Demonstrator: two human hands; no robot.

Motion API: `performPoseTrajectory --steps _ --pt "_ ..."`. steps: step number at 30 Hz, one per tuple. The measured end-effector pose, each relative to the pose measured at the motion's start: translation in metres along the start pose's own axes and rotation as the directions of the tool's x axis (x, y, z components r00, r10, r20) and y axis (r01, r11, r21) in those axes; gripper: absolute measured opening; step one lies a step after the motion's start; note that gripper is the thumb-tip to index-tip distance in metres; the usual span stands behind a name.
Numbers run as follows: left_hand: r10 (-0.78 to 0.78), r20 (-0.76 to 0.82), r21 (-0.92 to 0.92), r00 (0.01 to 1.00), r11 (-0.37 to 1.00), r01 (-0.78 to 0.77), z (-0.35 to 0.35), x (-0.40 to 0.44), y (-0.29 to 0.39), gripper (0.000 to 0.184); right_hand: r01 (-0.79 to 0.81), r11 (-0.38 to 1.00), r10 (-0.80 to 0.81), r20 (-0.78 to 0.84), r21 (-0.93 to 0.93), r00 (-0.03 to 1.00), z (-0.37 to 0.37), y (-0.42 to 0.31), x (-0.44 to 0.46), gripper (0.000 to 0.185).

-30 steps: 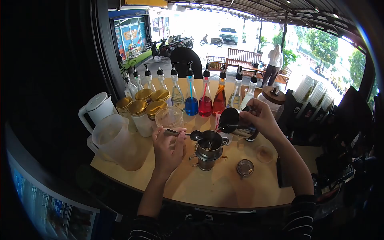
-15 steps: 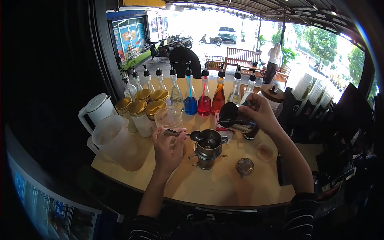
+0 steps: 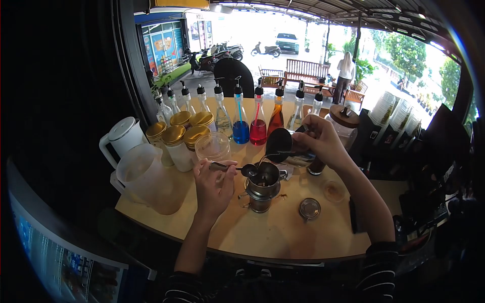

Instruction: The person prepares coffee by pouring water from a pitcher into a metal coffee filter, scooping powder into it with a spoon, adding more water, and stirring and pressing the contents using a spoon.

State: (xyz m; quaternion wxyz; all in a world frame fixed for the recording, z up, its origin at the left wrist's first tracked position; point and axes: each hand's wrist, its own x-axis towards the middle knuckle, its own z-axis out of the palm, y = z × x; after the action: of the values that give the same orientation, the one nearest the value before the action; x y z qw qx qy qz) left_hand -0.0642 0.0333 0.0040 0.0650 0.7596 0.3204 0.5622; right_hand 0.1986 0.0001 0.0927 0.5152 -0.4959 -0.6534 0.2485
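My left hand (image 3: 214, 187) pinches a metal spoon (image 3: 248, 170), its bowl over the rim of a metal drip coffee filter (image 3: 261, 188). The filter stands upright on the table; its inside looks dark. My right hand (image 3: 323, 141) grips a black pitcher (image 3: 279, 145) by its handle, tipped to the left above the filter. A thin stream seems to run from its lip down to the spoon bowl. A small round metal lid (image 3: 309, 208) lies to the right of the filter, near a clear plastic lid (image 3: 333, 192).
Behind stands a row of pump bottles, among them a blue one (image 3: 241, 132) and a red one (image 3: 258, 132). Gold-lidded jars (image 3: 174, 144) and a translucent jug (image 3: 146, 182) are at left, stacked cups (image 3: 386, 111) at right. A person (image 3: 345, 73) stands outside.
My right hand has brought the black pitcher left and tipped it further, and a thin stream now shows at its lip. The spoon has hardly moved.
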Motion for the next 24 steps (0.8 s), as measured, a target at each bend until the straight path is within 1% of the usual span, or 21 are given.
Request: performPoseTrajectory --steps 1,3,7,9,10,12,13,15,16,18,19,21,24 --pt "0.006 0.003 0.0 1.0 1.0 -0.006 0.0 0.0 0.0 0.014 -0.001 1.0 0.001 -0.001 -0.001 1.0 0.0 0.0 -0.002 0.017" --pt "0.012 0.005 -0.001 1.0 1.0 -0.012 0.0 -0.001 0.0 0.014 -0.047 0.994 0.044 0.037 0.096 0.998 0.0 -0.002 -0.006 0.019" --pt "0.017 0.006 0.007 1.0 1.0 -0.017 0.002 -0.002 -0.003 0.014 -0.041 0.995 0.037 0.04 0.087 0.998 -0.003 -0.012 -0.015 0.018" --pt "0.022 0.002 0.019 1.0 1.0 -0.022 0.003 -0.002 -0.003 0.014 -0.091 0.979 0.084 0.046 0.184 0.995 -0.005 -0.013 -0.018 0.018" --pt "0.023 0.006 0.015 1.0 1.0 -0.024 0.002 -0.002 -0.002 0.014 -0.091 0.979 0.084 0.045 0.183 0.995 -0.007 -0.012 -0.019 0.018" --pt "0.026 0.008 0.011 1.0 1.0 -0.026 0.002 -0.001 0.0 0.014 -0.067 0.998 0.067 0.023 -0.008 0.997 -0.014 -0.01 -0.02 0.018" --pt "0.015 0.013 0.002 1.0 1.0 -0.015 0.002 -0.001 0.001 0.013 -0.066 0.998 0.066 0.023 -0.008 0.998 -0.017 -0.006 -0.021 0.018" --pt "0.004 0.017 -0.006 1.0 1.0 -0.004 0.002 -0.002 0.002 0.012 -0.059 0.998 0.06 -0.057 0.013 0.997 -0.02 0.004 -0.021 0.017" --pt "0.008 0.016 -0.011 1.0 1.0 -0.008 0.003 -0.002 0.0 0.011 -0.058 0.998 0.059 -0.057 0.013 0.997 -0.02 0.006 -0.022 0.017" --pt "0.013 0.013 -0.014 1.0 1.0 -0.013 0.004 -0.003 0.001 0.01 -0.061 0.976 0.094 -0.151 0.207 0.984 -0.019 0.009 -0.027 0.015" --pt "0.015 0.019 -0.014 1.0 1.0 -0.015 0.004 -0.002 0.001 0.011 -0.059 0.977 0.091 -0.15 0.207 0.985 -0.02 0.013 -0.029 0.015" --pt "0.016 0.023 -0.01 1.0 1.0 -0.016 0.003 -0.002 0.003 0.011 -0.109 0.945 0.178 -0.206 0.308 0.962 -0.025 0.027 -0.036 0.012" --pt "0.029 0.021 -0.016 0.999 0.999 -0.029 0.002 -0.002 0.006 0.012 -0.126 0.933 0.214 -0.238 0.338 0.947 -0.032 0.06 -0.047 0.011"
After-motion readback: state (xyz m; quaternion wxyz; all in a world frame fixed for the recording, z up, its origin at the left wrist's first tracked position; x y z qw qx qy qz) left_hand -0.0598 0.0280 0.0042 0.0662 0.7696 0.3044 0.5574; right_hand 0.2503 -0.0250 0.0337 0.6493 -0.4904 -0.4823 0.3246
